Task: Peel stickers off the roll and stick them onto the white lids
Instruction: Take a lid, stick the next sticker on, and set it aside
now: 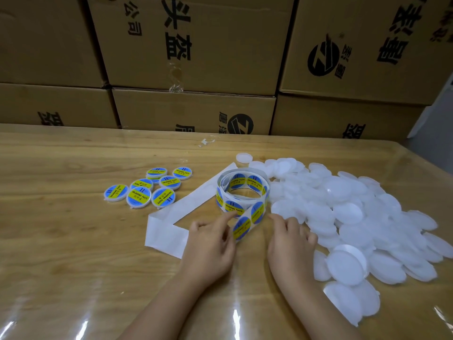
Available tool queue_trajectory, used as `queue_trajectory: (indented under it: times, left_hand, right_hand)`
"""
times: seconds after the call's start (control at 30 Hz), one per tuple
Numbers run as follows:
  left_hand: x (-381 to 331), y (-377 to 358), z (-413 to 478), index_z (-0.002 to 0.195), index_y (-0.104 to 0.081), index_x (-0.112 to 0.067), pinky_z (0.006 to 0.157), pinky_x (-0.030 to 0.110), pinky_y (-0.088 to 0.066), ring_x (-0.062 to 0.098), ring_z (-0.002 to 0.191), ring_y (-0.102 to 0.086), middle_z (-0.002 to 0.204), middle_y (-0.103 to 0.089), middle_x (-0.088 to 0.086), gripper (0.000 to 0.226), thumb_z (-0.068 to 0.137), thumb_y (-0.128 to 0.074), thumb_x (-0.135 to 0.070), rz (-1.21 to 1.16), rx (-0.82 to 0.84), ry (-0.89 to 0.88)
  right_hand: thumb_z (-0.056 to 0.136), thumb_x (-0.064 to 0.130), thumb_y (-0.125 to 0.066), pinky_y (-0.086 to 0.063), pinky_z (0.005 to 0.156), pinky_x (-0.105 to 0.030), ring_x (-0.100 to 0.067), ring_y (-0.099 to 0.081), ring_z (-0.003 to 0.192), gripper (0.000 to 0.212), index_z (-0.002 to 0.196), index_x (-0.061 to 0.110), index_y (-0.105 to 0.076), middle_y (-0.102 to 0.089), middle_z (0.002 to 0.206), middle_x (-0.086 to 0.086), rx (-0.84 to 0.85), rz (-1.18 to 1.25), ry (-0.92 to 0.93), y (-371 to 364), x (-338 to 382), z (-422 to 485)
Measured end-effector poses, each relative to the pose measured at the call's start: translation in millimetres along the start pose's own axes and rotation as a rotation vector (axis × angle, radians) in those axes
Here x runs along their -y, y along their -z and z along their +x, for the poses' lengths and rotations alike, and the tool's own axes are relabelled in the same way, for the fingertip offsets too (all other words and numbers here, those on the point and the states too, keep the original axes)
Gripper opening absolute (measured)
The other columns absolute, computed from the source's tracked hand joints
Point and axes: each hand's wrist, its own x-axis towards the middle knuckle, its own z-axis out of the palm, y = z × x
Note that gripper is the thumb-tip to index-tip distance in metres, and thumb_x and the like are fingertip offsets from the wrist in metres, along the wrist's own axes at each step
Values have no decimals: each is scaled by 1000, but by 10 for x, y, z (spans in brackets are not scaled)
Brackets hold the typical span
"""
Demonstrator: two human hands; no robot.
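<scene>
We see a bench [73,241] of pale wood grain under a clear, glossy plastic film that throws back white glare. The sticker roll [241,190] is paper: shiny blue and yellow printed stickers on a white liner. Left of the sticker roll, the bare liner strip [166,231] lies matt white, and the labelled lids [139,195] wear the same shiny stickers. Right of the roll, the white lids [343,212] are smooth, milky, translucent plastic. Behind the roll, the cardboard boxes [220,57] are matt brown with black print, one patched with wrinkled clear tape [175,77].
</scene>
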Motion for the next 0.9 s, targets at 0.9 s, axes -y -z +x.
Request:
queue_trajectory:
  times: [0.9]
  left_hand:
    - [-33,29,12,86,-58,-19,69,29,-42,11,78,-55,84,-57,-8,13,89,-57,-32,35,156,-336]
  right_hand:
    - [94,-6,-46,-44,67,-17,-5,-55,69,30,95,20,-61,-60,73,6,142,1242,-81,19,-23,36]
